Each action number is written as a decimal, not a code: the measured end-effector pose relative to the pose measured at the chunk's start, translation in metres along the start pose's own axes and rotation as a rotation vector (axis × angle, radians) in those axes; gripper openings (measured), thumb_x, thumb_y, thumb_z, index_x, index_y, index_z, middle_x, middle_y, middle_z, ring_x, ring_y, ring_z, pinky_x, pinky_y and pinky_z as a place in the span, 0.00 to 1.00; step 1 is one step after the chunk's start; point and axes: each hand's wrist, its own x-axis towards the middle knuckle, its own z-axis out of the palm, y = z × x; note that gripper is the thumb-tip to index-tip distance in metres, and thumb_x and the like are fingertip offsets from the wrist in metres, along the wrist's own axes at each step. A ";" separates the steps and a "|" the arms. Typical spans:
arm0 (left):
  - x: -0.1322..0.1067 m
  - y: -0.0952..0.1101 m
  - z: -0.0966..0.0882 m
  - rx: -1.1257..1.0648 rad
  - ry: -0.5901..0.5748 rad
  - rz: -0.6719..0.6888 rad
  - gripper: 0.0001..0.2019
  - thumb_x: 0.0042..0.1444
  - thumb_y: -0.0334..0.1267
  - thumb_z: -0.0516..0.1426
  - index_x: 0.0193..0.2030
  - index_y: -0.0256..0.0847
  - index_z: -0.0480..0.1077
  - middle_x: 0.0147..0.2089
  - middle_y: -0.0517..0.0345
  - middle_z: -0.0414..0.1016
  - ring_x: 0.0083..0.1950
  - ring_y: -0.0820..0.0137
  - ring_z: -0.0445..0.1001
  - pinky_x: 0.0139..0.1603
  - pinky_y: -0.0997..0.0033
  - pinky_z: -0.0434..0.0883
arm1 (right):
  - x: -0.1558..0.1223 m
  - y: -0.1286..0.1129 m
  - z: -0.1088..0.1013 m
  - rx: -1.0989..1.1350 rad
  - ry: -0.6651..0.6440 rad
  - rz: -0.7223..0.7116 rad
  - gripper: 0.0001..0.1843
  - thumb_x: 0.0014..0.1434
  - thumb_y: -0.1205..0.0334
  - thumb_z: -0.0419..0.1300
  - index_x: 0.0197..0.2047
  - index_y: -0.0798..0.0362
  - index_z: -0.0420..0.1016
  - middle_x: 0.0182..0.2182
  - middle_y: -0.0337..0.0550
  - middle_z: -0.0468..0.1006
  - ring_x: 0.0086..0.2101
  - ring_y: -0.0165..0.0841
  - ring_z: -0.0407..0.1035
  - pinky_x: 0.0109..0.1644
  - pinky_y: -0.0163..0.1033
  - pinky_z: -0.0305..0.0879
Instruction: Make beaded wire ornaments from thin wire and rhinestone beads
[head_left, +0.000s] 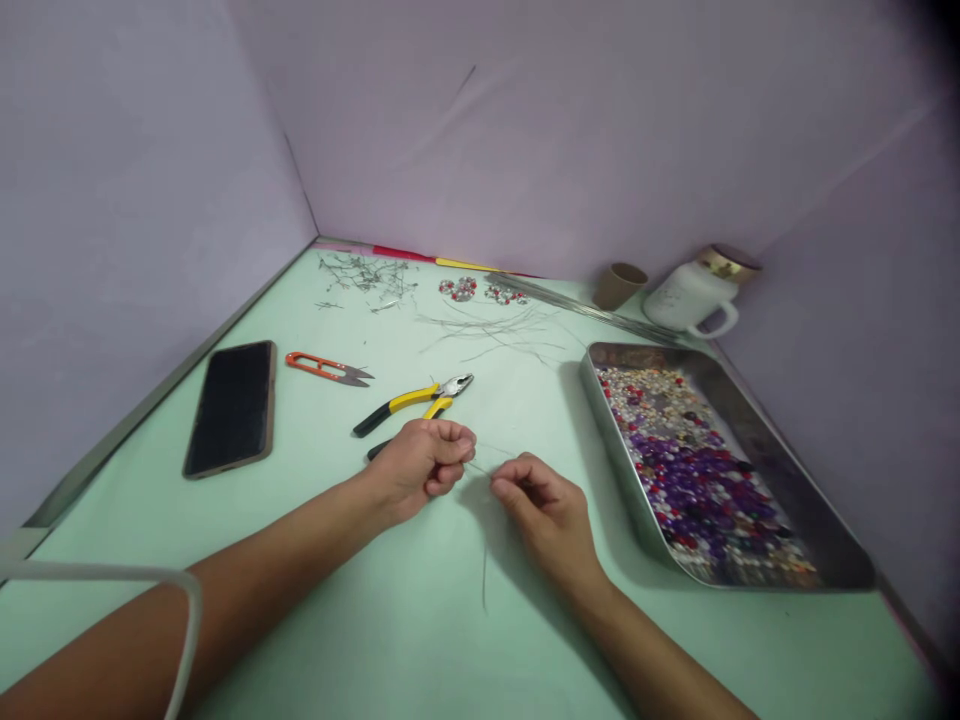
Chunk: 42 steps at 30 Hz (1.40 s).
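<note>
As both hands (pixel 429 462) (pixel 547 515) pinch wire (pixel 480 468), tray rim (pixel 640 470) apart across tabletop (pixel 562 425)

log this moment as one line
left hand: pinching wire | right hand: pinching wire | pliers: partly hidden by left hand | tray: holding beads

A dark-screened phone (pixel 229 410) lies at nine o'clock on the pale green tabletop (pixel 337 640); toward two o'clock stand a brown cup (pixel 616 292) and, just beside it, a white mug (pixel 675 300) with a shiny coppery lid (pixel 727 263); a pale tube (pixel 193 610) bends in at eight o'clock
</note>
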 end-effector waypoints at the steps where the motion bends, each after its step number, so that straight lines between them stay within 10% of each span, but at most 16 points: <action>1: 0.000 0.000 0.000 -0.016 -0.015 -0.016 0.04 0.44 0.28 0.55 0.24 0.34 0.61 0.21 0.64 0.59 0.15 0.86 0.50 0.13 0.82 0.42 | 0.002 0.001 -0.001 -0.006 0.002 0.012 0.05 0.50 0.63 0.56 0.26 0.54 0.70 0.22 0.37 0.67 0.25 0.28 0.61 0.28 0.33 0.57; 13: -0.002 -0.007 -0.002 -0.054 -0.163 -0.038 0.02 0.45 0.28 0.56 0.26 0.33 0.64 0.23 0.62 0.61 0.15 0.87 0.50 0.13 0.82 0.42 | 0.006 0.001 0.000 0.084 0.012 0.105 0.07 0.50 0.61 0.56 0.25 0.55 0.68 0.22 0.37 0.67 0.24 0.28 0.60 0.29 0.33 0.57; 42: -0.004 -0.006 0.002 -0.097 -0.097 -0.019 0.03 0.46 0.28 0.56 0.27 0.34 0.64 0.23 0.63 0.61 0.15 0.86 0.52 0.13 0.83 0.45 | 0.004 0.000 0.003 0.013 0.126 0.109 0.08 0.50 0.60 0.56 0.25 0.55 0.67 0.20 0.36 0.67 0.21 0.27 0.60 0.24 0.32 0.58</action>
